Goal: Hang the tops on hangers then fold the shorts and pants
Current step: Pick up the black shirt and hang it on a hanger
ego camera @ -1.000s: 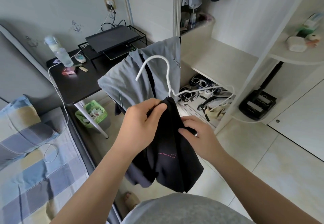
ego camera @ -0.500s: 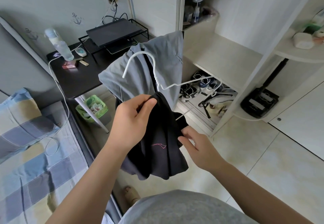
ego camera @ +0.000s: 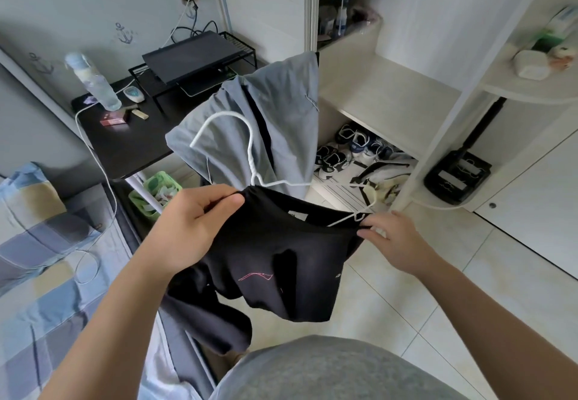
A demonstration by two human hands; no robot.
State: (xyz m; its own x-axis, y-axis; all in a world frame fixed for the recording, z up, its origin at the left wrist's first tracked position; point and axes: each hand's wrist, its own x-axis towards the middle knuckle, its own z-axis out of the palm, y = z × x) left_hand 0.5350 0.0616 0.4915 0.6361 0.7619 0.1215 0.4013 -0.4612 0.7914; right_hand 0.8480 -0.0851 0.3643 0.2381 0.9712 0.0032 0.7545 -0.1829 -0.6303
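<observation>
**A:** What fills most of the room?

**B:** The bed with its checked cover on the left; the open wardrobe on the right; a black desk against the wall between them.

**A:** And the clothes?

**B:** A grey garment hangs draped near the desk's corner (over what, I cannot tell); just in front of it the black top is held up over the tiled floor, stretched between both hands, its lower part sagging in folds.

**A:** Where is the hanger?

**B:** The white hanger sits at the top's upper edge; its hook stands up against the grey cloth; one arm's end shows at the top's opening, beside the right hand.

**A:** How are the hands gripping?

**B:** The left hand has thumb and fingers closed on the top's left edge; the right hand pinches the right edge with its fingertips; whether it also touches the hanger, I cannot tell.

**A:** Anything smaller?

**B:** Shoes lie low in the wardrobe; a plastic bottle stands upright on the desk.
</observation>
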